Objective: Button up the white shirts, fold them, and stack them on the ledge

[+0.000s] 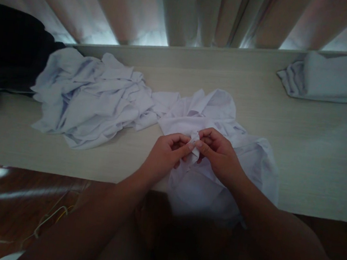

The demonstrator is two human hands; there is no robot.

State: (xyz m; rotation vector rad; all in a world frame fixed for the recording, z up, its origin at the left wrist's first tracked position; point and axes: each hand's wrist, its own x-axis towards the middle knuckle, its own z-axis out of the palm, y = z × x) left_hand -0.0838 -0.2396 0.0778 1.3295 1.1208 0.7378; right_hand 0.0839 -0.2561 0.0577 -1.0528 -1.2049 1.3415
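Note:
A white garment (216, 118), which looks like a shirt, lies bunched on the pale table in front of me. Its lower part hangs over the near edge. My left hand (173, 149) pinches a small folded bit of its cloth between thumb and fingers. Right beside it, my right hand (217, 150) pinches the same bit from the other side, so the fingertips of both nearly meet. Whether a button or seam is between the fingers is too small to tell. Left of the hands spreads a crumpled pile of white cloth (91, 99), touching the shirt.
Folded white cloth (338, 78) lies at the back right of the table (313, 172). A black bag-like item (9, 46) stands at the far left. Curtains (187, 13) hang behind the table. Cables (51, 218) trail on the wooden floor at lower left.

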